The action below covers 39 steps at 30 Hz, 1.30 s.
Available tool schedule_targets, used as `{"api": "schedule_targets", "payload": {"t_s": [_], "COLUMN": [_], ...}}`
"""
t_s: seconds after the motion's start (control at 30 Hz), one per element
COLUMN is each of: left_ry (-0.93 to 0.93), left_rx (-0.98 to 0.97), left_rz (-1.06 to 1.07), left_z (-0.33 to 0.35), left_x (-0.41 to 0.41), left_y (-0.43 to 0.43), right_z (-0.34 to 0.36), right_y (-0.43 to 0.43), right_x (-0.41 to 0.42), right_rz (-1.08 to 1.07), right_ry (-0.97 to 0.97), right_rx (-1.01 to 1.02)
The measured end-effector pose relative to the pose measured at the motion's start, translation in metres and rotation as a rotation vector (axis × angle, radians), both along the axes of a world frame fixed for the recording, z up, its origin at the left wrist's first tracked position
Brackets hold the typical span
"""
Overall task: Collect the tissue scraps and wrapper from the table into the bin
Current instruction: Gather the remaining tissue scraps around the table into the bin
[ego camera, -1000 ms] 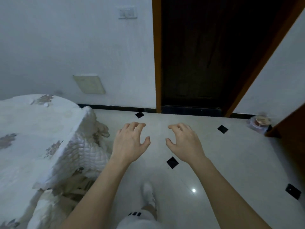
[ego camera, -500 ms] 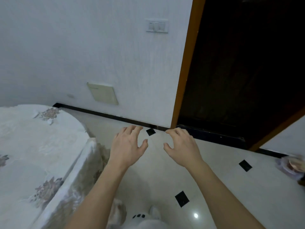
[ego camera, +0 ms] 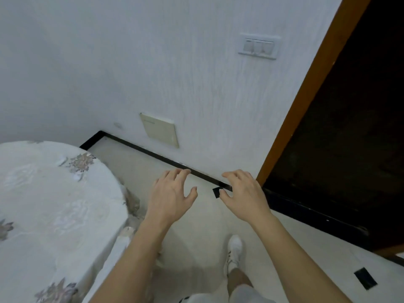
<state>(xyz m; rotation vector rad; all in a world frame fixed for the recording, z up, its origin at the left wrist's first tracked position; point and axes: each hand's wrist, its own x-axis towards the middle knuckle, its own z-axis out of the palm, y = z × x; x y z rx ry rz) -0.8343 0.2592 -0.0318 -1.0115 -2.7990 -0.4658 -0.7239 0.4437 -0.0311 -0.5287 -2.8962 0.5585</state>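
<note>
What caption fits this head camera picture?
Empty left hand and right hand hover above the floor beside a covered table.

Left hand (ego camera: pixel 172 197) and right hand (ego camera: pixel 244 194) hover (fingers relaxed) beside the table (ego camera: pixel 54 206).

- Worktop (ego camera: pixel 43 226): round-edged and seen from above at a slant. It fills the lower left of the view, and its far rim curves close to the corner of the wall (ego camera: pixel 109 73).
- A pale cloth (ego camera: pixel 72 217) with a faint raised pattern covers the whole top. Grey-brown flower sprays (ego camera: pixel 80 162) show at the far rim, left edge and near edge.
- The cloth drops over the right rim toward the floor (ego camera: pixel 135 162), with folds bunched there.
- A small pale patch (ego camera: pixel 62 161) sits just beside the far spray, too blurred to identify.
</note>
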Motion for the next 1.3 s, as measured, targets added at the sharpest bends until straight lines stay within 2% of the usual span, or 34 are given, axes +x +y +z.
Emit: {"api": "schedule_targets", "payload": {"t_s": [0.3,0.57,1.0,1.3], "left_ry": [0.015,0.000,-0.089,-0.103], "left_rx": [-0.013,-0.005,-0.051,0.050], "left_rz": [0.196,0.425,0.899,1.063], "left_z": [0.000,0.006,0.000,-0.011], "left_x": [-0.134,-0.227,-0.291,-0.397], "left_y": [0.062,0.099,0.007,-0.069], "right_z": [0.002,0.010,-0.005,-0.017], "right_y": [0.077,0.119,0.030,-0.056], "right_x": [-0.176,-0.332,-0.487,-0.621], "right_rz": [0.205,0.474,0.869,0.999], "right_ry": [0.048,0.080,0.018,0.003], "right_rx": [0.017,0.021,-0.061,-0.003]}}
